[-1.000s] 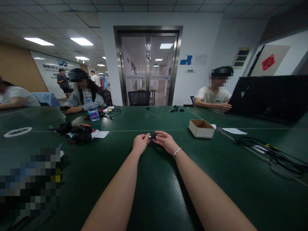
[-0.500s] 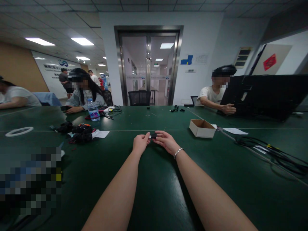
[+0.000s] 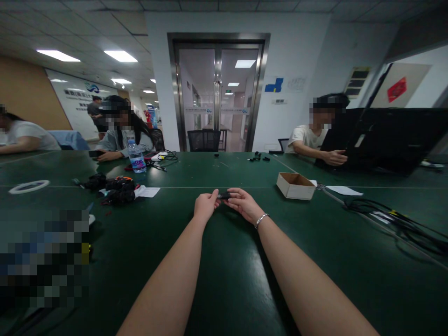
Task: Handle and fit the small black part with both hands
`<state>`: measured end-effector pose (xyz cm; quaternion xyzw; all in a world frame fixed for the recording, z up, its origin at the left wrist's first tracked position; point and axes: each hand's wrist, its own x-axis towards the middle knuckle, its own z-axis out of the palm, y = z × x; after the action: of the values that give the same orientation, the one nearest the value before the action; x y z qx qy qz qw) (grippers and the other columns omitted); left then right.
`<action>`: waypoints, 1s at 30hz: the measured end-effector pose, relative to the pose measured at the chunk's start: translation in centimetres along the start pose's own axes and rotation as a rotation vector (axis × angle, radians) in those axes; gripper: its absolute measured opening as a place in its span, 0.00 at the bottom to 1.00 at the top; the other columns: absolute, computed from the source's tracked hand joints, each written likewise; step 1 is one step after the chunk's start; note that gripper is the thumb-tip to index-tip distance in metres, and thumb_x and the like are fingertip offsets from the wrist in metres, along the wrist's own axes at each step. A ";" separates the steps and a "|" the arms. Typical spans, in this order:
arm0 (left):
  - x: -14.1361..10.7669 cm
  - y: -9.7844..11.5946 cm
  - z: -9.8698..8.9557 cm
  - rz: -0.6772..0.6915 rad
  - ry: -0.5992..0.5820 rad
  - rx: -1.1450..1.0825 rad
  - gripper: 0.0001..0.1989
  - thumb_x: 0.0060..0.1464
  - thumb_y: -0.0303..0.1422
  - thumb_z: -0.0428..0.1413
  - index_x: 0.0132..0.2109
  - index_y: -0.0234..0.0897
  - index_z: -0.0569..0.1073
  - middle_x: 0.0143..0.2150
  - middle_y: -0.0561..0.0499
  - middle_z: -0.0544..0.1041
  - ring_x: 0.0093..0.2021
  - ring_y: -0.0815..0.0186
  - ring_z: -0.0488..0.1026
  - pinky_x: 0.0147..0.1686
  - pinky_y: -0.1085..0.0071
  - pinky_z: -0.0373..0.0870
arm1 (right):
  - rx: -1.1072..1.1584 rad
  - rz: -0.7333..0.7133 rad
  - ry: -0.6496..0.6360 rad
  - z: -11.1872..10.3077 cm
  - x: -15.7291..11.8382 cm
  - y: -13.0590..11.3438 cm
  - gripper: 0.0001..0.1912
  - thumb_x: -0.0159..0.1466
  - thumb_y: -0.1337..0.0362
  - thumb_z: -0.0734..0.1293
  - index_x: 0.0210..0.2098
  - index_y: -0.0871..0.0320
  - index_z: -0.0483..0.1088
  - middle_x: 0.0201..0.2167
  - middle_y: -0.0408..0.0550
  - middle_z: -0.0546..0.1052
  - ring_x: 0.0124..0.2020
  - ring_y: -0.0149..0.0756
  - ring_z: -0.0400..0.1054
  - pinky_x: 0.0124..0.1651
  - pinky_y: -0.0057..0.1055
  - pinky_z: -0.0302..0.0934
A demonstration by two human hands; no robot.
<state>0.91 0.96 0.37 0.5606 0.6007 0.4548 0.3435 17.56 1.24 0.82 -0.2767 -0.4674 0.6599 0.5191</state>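
Note:
Both hands meet over the green table (image 3: 231, 252), near the middle of the view. A small black piece (image 3: 224, 196), short and rod-like, lies between them; its exact kind is too small to make out. My left hand (image 3: 206, 205) pinches its left end between thumb and fingers. On its right end the fingertips of my right hand (image 3: 244, 205) are closed, with a silver bracelet (image 3: 261, 220) at that wrist. The fingers hide both ends of the piece.
An open white box (image 3: 296, 191) stands to the right, before black cables (image 3: 395, 219). Left are a water bottle (image 3: 136, 157), black gear (image 3: 119, 189) and a white ring (image 3: 30, 187). Small black pieces (image 3: 259, 157) lie farther back. Co-workers sit across, one beside a large black panel (image 3: 395, 140).
The silvery part seen earlier at the left end of the black piece now looks dark. Both hands keep their hold and barely move. The co-worker's hand at the panel has opened out.

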 end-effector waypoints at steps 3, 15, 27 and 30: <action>0.0 -0.1 -0.1 0.009 0.018 0.034 0.28 0.54 0.54 0.46 0.27 0.34 0.76 0.24 0.47 0.75 0.22 0.67 0.69 0.24 0.72 0.63 | -0.006 0.003 0.006 0.1 -0.1 -0.1 0.18 0.48 0.81 0.69 0.37 0.59 0.70 0.34 0.45 0.77 0.37 0.36 0.75 0.47 0.33 0.70; -0.4 0.3 -0.2 0.009 0.030 0.106 0.29 0.55 0.55 0.44 0.27 0.36 0.75 0.24 0.48 0.74 0.23 0.66 0.69 0.25 0.71 0.61 | -0.010 0.037 0.039 0.4 -0.3 -0.4 0.16 0.52 0.81 0.68 0.38 0.60 0.70 0.32 0.47 0.77 0.37 0.37 0.75 0.44 0.32 0.72; -0.5 0.2 -0.1 0.198 0.042 0.160 0.22 0.58 0.49 0.45 0.30 0.38 0.74 0.27 0.51 0.74 0.28 0.66 0.69 0.28 0.71 0.60 | -0.055 0.093 0.100 0.5 -0.1 -0.5 0.09 0.59 0.74 0.69 0.40 0.62 0.69 0.27 0.48 0.77 0.26 0.33 0.74 0.32 0.28 0.72; -0.3 0.0 0.2 0.287 0.048 0.112 0.15 0.58 0.42 0.48 0.34 0.39 0.73 0.31 0.51 0.74 0.32 0.66 0.70 0.33 0.71 0.63 | -0.071 0.093 0.122 0.5 -0.1 -0.5 0.05 0.62 0.71 0.68 0.37 0.63 0.69 0.23 0.48 0.76 0.23 0.31 0.72 0.29 0.25 0.71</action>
<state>1.11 0.69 0.30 0.6481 0.5467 0.4782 0.2287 17.34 1.02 1.46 -0.3562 -0.4445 0.6483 0.5051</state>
